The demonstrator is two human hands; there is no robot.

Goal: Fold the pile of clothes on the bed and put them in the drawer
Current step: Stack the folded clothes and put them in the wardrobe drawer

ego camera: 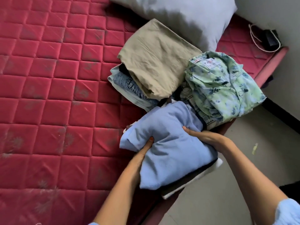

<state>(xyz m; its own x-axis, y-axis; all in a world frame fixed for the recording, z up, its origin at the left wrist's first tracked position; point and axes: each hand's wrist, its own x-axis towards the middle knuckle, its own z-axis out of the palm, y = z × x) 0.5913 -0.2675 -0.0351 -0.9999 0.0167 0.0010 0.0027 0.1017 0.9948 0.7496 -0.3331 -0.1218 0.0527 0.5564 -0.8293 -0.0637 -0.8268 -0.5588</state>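
A folded light blue garment (168, 143) tops a small stack of folded clothes, with dark and white layers (191, 181) under it, at the bed's near edge. My left hand (142, 153) grips the stack's left side, thumb on top. My right hand (199, 135) holds its right side, fingers tucked under the cloth. Behind it lie folded khaki trousers (155, 57) on folded jeans (126, 83), and a folded green floral shirt (222, 85) on a checked garment.
The red quilted mattress (53, 88) spreads to the left. A white pillow (186, 15) lies at the back. A black object with a white cord (269, 38) sits in the bed's far corner. Grey floor (243, 159) lies to the right.
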